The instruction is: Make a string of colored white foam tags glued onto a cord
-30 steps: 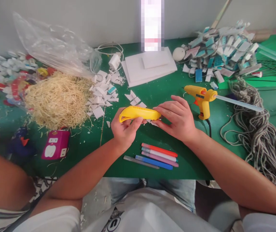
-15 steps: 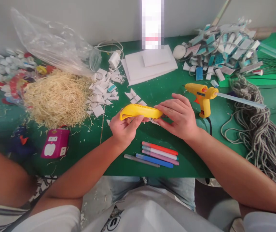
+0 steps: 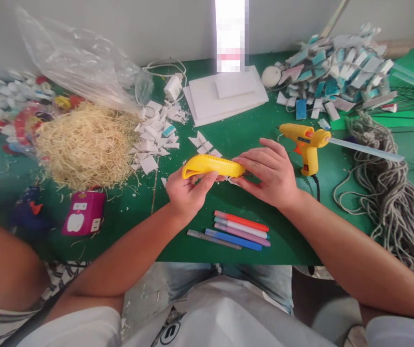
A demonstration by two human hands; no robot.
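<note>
A yellow utility knife lies across my left hand, whose fingers are closed around its body with the thumb along the lower side. My right hand pinches the knife's right end between thumb and fingers; the blade there is hidden. White foam scraps lie on the green table just beyond the knife. Nearer to me, several markers lie side by side, in red, white, purple, blue and grey.
A yellow glue gun with a long glue stick stands right of my hands. Grey yarn, a pile of foam pieces, white sheets, straw and a magenta power adapter surround the work area. Another person's arm is at left.
Both hands keep the same hold on the knife. The whole view has shifted slightly, so everything appears a little further right.
</note>
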